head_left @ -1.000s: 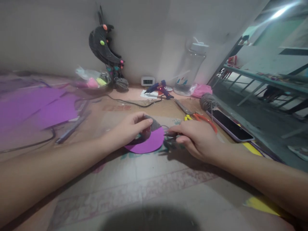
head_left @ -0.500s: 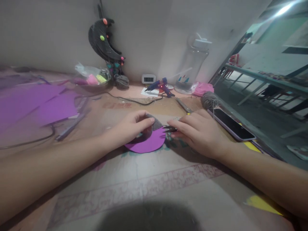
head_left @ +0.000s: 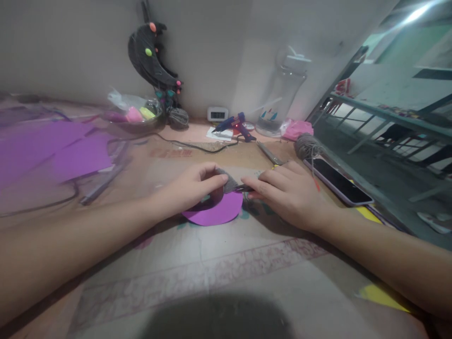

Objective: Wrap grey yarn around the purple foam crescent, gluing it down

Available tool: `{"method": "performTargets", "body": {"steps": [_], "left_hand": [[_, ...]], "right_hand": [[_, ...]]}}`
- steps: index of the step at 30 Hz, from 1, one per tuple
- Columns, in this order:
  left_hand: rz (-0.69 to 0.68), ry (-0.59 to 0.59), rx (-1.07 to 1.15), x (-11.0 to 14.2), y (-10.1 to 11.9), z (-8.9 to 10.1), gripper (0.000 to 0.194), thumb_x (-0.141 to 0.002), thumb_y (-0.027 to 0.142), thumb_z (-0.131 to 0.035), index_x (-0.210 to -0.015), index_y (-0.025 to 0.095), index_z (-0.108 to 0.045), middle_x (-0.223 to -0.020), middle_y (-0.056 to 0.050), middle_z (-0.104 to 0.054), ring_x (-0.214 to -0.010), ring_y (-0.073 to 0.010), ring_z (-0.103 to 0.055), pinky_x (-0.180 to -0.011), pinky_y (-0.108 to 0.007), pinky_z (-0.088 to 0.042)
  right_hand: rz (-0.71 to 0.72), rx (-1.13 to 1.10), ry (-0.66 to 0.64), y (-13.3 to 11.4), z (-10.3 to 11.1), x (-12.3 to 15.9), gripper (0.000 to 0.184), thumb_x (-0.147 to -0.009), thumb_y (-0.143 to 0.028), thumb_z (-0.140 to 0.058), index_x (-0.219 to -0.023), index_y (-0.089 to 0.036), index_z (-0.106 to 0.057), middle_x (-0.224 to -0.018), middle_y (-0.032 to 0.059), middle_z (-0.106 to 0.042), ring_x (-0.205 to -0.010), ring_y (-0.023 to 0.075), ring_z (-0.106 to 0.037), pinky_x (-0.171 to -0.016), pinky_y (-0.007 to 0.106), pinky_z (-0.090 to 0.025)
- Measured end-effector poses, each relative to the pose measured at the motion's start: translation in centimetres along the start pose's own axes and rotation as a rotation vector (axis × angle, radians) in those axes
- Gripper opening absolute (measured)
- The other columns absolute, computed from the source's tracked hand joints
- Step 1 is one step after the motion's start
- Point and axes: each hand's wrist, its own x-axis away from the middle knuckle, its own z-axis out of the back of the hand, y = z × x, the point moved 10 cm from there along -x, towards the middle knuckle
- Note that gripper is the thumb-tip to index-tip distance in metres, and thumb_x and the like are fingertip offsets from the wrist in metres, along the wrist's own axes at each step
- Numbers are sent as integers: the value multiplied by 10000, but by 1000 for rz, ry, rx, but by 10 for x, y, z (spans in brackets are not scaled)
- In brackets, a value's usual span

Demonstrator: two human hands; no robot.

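My left hand [head_left: 208, 181] pinches a curved purple sheet [head_left: 221, 212], its upper end wrapped in grey yarn [head_left: 231, 183]. The sheet's lower curve rests near the tabletop. In my right hand [head_left: 287, 193], closed fingers grip a small dark two-pointed tool [head_left: 243, 188] whose exact kind I cannot make out. Its tips touch or sit right beside the edge of the yarn wrapping. Most of the tool is hidden behind my right fingers, and my left hand covers part of the sheet.
A phone [head_left: 339, 182] and grey yarn ball [head_left: 308, 147] lie right. Behind are scissors [head_left: 270, 154], a blue glue gun [head_left: 235, 125], small clock [head_left: 218, 114] and clear bottle [head_left: 282, 99]. Purple sheets [head_left: 81, 155] lie left. A dark crescent ornament [head_left: 148, 61] stands against the wall.
The tool's tips, which stood apart at the sheet's edge, have moved left and up to the yarn wrapping and now look closer together. My left hand has barely moved.
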Motion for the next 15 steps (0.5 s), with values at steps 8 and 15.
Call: {"method": "performTargets", "body": {"steps": [8, 15], "left_hand": [[-8, -14, 27, -1, -1, -2, 217, -870, 352, -532, -728, 191, -561, -639, 17, -596, -577, -114, -522, -543, -244, -364], [-2, -28, 35, -1, 0, -3, 213, -874, 350, -531, -735, 192, -566, -631, 24, -592, -571, -109, -519, -531, -239, -360]], "right_hand": [[36, 58, -6, -5, 3, -2, 251, -975, -297, -478, -1166, -190, -601, -773, 8, -644, -707, 150, -495, -651, 340, -252], [34, 42, -13, -5, 0, -1, 247, -980, -334, -469, -1127, -197, -612, -771, 4, -648, -699, 145, -491, -648, 332, -247]]}}
